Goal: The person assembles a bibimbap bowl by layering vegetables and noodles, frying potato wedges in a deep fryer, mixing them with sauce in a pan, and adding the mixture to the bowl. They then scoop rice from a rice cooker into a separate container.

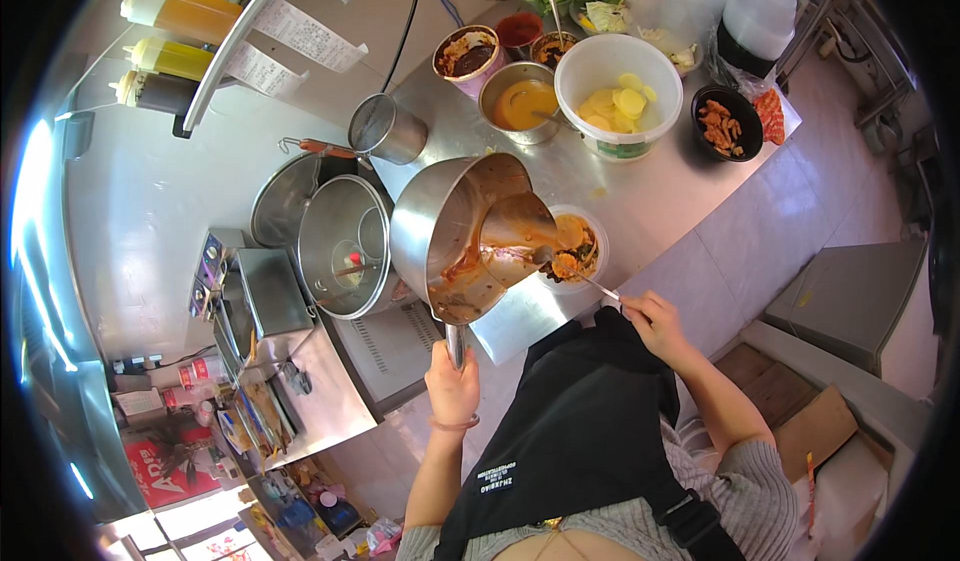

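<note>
My left hand [452, 385] grips the handle of a steel saucepan [420, 216]. The pan is tipped on its side, its mouth turned towards a white bowl [606, 242], and reddish-brown sauce smears its inner wall. Noodle-like and leafy food [574, 250] fills the bowl, partly hidden behind the pan's rim. Between the fingers of my right hand [656, 325] is a thin metal spoon [596, 285]. Its head lies at the pan's lip, over the bowl; whether it touches the food I cannot tell.
Behind the bowl stand a white tub [667, 96] of sliced potato, a steel pot [491, 115] of yellowish liquid, a sauce tub [466, 62] and a black bowl [726, 124] of browned pieces. A large stockpot [315, 261] adjoins the pan's left. The steel table edge [675, 250] runs diagonally before me.
</note>
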Tool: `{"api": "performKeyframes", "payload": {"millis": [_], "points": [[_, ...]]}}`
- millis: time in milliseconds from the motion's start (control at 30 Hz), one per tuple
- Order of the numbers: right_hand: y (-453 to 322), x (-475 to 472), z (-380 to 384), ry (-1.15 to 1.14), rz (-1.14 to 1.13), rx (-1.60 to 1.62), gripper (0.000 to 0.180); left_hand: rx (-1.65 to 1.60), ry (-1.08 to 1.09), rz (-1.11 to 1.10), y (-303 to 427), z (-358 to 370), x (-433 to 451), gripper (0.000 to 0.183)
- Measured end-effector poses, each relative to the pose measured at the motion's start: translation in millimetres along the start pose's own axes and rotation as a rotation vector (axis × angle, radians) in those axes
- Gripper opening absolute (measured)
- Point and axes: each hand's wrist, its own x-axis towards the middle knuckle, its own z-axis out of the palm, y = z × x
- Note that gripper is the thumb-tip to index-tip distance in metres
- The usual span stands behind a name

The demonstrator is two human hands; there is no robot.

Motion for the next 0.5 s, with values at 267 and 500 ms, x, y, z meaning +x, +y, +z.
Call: {"api": "performKeyframes", "payload": {"millis": [267, 500], "points": [[7.4, 8.9, -9.5, -0.016, 0.133, 0.019, 0.021, -0.331, -0.011, -0.244, -59.5, 19.7, 14.7, 0.015], [24.5, 0.7, 6.2, -0.011, 0.464, 0.047, 0.020, -1.143, -0.210, -0.697, -111.2, 79.8, 27.1, 0.013]]}}
